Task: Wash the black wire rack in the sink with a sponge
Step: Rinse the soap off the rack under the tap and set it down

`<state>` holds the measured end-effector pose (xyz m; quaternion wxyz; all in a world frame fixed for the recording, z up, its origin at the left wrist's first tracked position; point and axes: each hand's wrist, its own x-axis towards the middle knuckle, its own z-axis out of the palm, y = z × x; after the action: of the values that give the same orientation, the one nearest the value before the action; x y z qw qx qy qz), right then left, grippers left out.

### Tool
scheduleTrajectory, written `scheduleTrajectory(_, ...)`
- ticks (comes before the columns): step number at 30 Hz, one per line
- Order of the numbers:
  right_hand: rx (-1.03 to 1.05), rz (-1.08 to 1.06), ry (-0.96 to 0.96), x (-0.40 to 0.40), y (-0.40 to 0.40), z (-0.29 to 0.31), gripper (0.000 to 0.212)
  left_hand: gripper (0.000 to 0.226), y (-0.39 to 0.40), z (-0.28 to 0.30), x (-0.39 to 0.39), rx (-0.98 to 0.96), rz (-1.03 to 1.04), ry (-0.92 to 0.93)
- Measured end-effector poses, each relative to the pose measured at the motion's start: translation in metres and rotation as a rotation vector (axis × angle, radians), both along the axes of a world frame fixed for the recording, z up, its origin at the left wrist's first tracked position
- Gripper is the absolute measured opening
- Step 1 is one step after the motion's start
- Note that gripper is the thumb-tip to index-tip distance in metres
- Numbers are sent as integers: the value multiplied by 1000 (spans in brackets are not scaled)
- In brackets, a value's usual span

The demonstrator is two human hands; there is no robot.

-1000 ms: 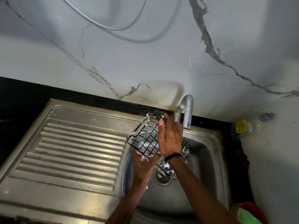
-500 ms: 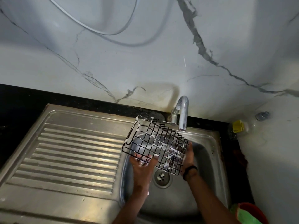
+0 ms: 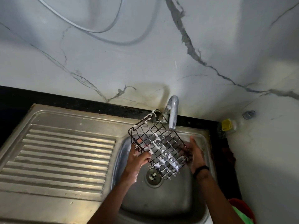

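Observation:
The black wire rack (image 3: 159, 146) is held tilted above the steel sink basin (image 3: 161, 202), just under the tap (image 3: 173, 113). White foam clings to its wires and top corner. My left hand (image 3: 137, 159) grips the rack's lower left edge, thumb on top and fingers beneath. My right hand (image 3: 196, 155), a black band on its wrist, lies with straight fingers against the rack's right end. No sponge shows in either hand.
The drain (image 3: 153, 175) lies below the rack. A ribbed steel drainboard (image 3: 64, 151) spreads to the left. A clear bottle with a yellow label (image 3: 227, 125) stands in the right corner, and a red bucket (image 3: 239, 206) sits at the lower right. A marble wall rises behind.
My right hand left the top of the rack and came down to its right end. The rack has turned, its grid now facing up under the tap.

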<state>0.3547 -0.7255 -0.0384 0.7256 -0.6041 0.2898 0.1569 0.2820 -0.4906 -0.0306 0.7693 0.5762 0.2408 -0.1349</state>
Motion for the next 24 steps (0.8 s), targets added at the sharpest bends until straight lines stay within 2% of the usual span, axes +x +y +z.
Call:
scheduleTrajectory(3,-275,137,-53,1,8,9,79,79,8,2,5,116,-97,2)
scheduleTrajectory(6,-375,277,-144,0,33,32,70,100,15,-2,3,219,-181,-10)
scheduleTrajectory(10,-283,305,-202,6,47,41,65,117,24,-6,-8,217,-251,59)
scheduleTrajectory(13,-208,305,-237,10,51,44,44,114,28,-4,-16,207,-307,88)
scheduleTrajectory(17,-148,295,-301,10,58,51,26,113,30,1,-25,163,-380,132)
scheduleTrajectory(19,-180,309,-299,7,58,53,30,124,35,1,-26,59,-403,134)
scheduleTrajectory(21,-194,315,-261,3,58,52,48,142,43,0,-23,-117,-435,124)
scheduleTrajectory(22,-202,299,-243,0,56,51,55,138,43,2,-22,-171,-455,107)
scheduleTrajectory(24,-241,286,-241,-5,55,53,45,125,43,-2,-14,-207,-378,96)
